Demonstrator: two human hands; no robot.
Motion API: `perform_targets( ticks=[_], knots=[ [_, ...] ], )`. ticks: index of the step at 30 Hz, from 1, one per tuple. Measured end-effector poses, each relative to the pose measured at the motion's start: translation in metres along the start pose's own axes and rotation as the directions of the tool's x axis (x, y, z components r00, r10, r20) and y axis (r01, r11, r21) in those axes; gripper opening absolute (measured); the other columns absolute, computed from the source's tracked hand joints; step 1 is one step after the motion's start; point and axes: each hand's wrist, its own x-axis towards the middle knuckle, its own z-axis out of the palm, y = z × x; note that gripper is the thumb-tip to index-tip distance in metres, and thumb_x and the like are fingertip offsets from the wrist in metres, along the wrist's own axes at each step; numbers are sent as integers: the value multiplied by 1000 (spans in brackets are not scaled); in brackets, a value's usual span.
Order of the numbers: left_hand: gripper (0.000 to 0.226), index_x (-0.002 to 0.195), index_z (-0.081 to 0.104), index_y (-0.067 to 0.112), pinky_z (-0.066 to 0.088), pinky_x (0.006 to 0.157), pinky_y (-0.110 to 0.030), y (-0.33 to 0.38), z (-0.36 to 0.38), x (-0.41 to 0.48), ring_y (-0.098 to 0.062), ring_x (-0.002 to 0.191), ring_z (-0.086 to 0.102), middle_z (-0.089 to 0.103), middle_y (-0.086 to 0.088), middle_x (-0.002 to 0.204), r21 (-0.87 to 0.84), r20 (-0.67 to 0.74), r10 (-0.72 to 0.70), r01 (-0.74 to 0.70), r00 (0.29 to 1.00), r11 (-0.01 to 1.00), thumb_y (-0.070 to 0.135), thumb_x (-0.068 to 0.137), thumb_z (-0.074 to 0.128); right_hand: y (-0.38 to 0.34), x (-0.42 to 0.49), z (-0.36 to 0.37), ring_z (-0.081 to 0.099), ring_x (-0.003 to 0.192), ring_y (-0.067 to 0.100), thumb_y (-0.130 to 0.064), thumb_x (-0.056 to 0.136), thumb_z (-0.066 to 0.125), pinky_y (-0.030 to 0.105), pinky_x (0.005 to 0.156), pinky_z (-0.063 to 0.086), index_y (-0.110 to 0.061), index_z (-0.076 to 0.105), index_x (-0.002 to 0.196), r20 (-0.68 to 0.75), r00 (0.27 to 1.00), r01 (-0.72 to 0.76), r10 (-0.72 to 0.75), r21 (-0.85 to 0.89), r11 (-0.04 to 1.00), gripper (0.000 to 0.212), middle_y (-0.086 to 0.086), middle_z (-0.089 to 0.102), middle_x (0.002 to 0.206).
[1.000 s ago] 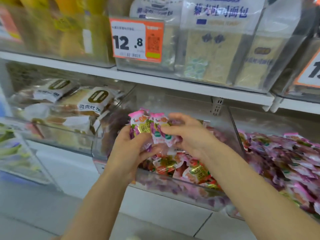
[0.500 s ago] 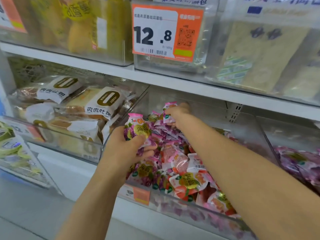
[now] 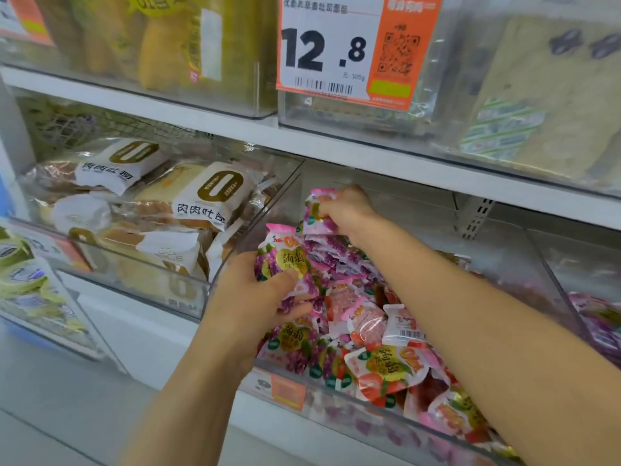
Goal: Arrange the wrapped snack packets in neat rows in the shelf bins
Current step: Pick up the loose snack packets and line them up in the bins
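Note:
A clear plastic shelf bin (image 3: 353, 406) holds a pile of small snack packets (image 3: 379, 334), purple ones at the back left and pink-orange ones toward the front. My left hand (image 3: 255, 297) grips a small bunch of purple packets (image 3: 285, 264) upright at the bin's left side. My right hand (image 3: 346, 211) reaches to the back left corner and pinches one purple packet (image 3: 317, 210) standing on top of a row of purple packets.
A bin of white-labelled bread packs (image 3: 201, 203) sits to the left. The upper shelf edge (image 3: 336, 146) hangs just above my right hand, with an orange 12.8 price tag (image 3: 349, 52). Another bin with purple packets (image 3: 598, 317) lies to the right.
My right hand went from meeting the left hand at the bin's front to the back left corner with one packet. The camera moved closer to the shelf.

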Motion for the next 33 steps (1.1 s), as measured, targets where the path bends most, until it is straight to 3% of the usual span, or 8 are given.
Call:
perform_targets(
  ticks=[5, 10, 14, 18, 21, 24, 28, 33],
  knots=[
    [9, 99, 55, 5, 59, 70, -36, -2, 3, 1, -30, 92, 67, 61, -19, 104, -20, -17, -9, 9, 1000, 1000, 4, 90, 59, -1, 1, 23, 59, 100, 29, -30, 81, 68, 30, 69, 42, -11, 53, 105, -127, 971, 110, -201, -512, 852, 34, 8, 62, 101],
    [13, 103, 55, 5, 58, 70, -34, -2, 3, 4, -30, 93, 67, 63, -18, 106, -26, -21, -6, 5, 1000, 1000, 5, 90, 59, 8, -4, 18, 52, 98, 27, -56, 85, 54, 30, 69, 36, -17, 54, 74, -32, 970, 127, -243, -781, 611, 41, 4, 59, 90],
    [21, 109, 55, 9, 52, 69, -36, -4, -2, 6, -29, 91, 66, 66, -14, 104, 69, -22, 9, -8, 1000, 998, 13, 89, 62, -3, -20, -3, 49, 69, 19, -53, 89, 50, 28, 60, 37, -20, 50, 62, 29, 961, 233, -277, -623, 747, 43, -2, 49, 66],
    [38, 122, 51, 11, 52, 87, -46, 0, -8, 4, -28, 97, 65, 68, -12, 107, 147, 40, 37, -43, 998, 988, 14, 87, 65, -21, -74, -34, 57, 67, 13, -54, 88, 52, 23, 53, 46, -16, 64, 90, 413, 905, 94, -99, 31, 995, 39, 1, 63, 83],
    [48, 129, 46, 11, 51, 92, -46, 5, -9, -2, -27, 101, 65, 67, -11, 112, 143, 114, 51, -67, 992, 987, 7, 85, 66, -12, -98, -36, 62, 94, 22, -32, 81, 70, 36, 75, 55, -14, 63, 108, 584, 801, 147, -131, 20, 989, 33, 9, 67, 107],
    [63, 136, 40, 15, 52, 91, -41, 5, -9, -10, -22, 104, 63, 64, -6, 118, 253, 127, 55, -86, 990, 963, 17, 81, 71, -6, -104, -36, 67, 94, 24, -11, 79, 72, 43, 87, 54, -3, 62, 109, 481, 865, 119, -141, 76, 990, 33, 13, 70, 103],
    [52, 136, 42, 19, 47, 80, -17, 12, -18, -24, -11, 110, 56, 57, 2, 123, 305, 16, 197, -192, 980, 933, 10, 88, 62, 3, -106, -41, 64, 68, 9, -9, 81, 71, 22, 61, 56, -11, 64, 95, 377, 926, 17, -26, 27, 1000, 16, 3, 69, 84],
    [38, 118, 56, 19, 50, 95, -33, 20, -21, -27, -13, 107, 64, 65, -2, 116, -8, -78, 218, -219, 973, 976, -5, 88, 57, 11, -123, 6, 63, 77, 20, -19, 77, 76, 27, 57, 49, -2, 63, 95, 441, 892, 180, -99, -146, 973, 29, 16, 69, 94]
  ],
)
